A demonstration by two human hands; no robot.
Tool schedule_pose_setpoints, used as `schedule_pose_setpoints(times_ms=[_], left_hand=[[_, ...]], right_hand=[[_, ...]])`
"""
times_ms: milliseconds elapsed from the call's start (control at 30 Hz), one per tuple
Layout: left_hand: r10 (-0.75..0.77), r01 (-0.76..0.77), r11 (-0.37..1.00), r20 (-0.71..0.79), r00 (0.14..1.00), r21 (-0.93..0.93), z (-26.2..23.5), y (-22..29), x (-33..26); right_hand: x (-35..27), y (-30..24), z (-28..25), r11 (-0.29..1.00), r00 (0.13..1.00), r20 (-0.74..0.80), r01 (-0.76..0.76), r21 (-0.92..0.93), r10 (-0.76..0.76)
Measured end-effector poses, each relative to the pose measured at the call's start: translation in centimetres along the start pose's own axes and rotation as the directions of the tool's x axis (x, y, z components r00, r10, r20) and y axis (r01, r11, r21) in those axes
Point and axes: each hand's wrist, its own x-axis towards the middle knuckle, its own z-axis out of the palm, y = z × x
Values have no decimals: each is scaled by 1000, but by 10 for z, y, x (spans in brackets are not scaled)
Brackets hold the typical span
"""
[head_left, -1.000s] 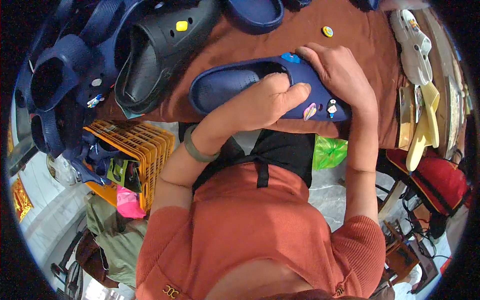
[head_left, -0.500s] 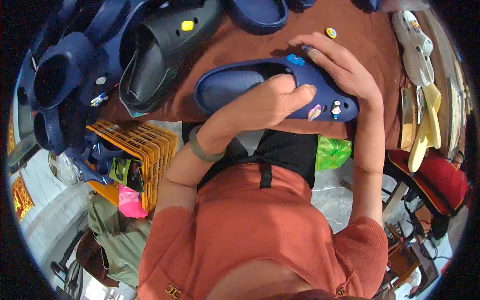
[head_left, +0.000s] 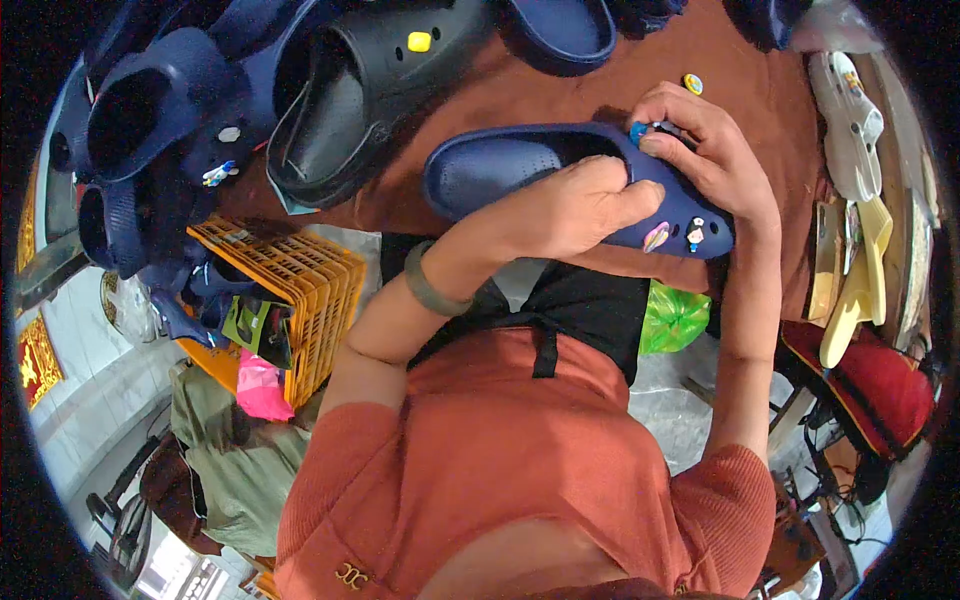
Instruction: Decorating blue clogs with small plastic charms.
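Note:
A navy blue clog [head_left: 470,165] lies sideways before me over the brown cloth, its toe to the right. My left hand [head_left: 575,205] grips its upper, with the fingers reaching inside the opening and the thumb on top. At the clog's far edge, my right hand [head_left: 715,160] pinches a small blue charm [head_left: 637,131] between thumb and finger; whether the charm is seated in a hole is hidden. A pink oval charm [head_left: 656,237] and a doll-shaped charm [head_left: 697,234] sit on the near side of the toe.
A round yellow charm [head_left: 692,83] lies on the brown cloth [head_left: 770,110] beyond my right hand. A black clog [head_left: 325,130] and several navy clogs [head_left: 150,80] crowd the left. White clogs [head_left: 848,130] and a yellow strap-like piece [head_left: 860,285] are at right. An orange crate [head_left: 330,300] stands lower left.
My right thumb and fingers have closed around the blue charm from a looser pose beside it. My left hand keeps its grip on the clog. The whole view has shifted slightly.

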Motion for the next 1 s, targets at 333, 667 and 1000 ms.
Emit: schedule_pose_setpoints(times_ms=[333,667,1000], left_hand=[[164,-159,974,-17,986,160,-2,-7,0],[157,-155,939,19,987,308,-3,21,-2],[429,-377,559,132,894,739,-7,6,-3]], right_hand=[[0,-2,6,987,992,-45,113,-112,-119],[-1,3,1,999,999,39,-36,34,35],[1,4,15,939,985,-122,-151,-308,118]])
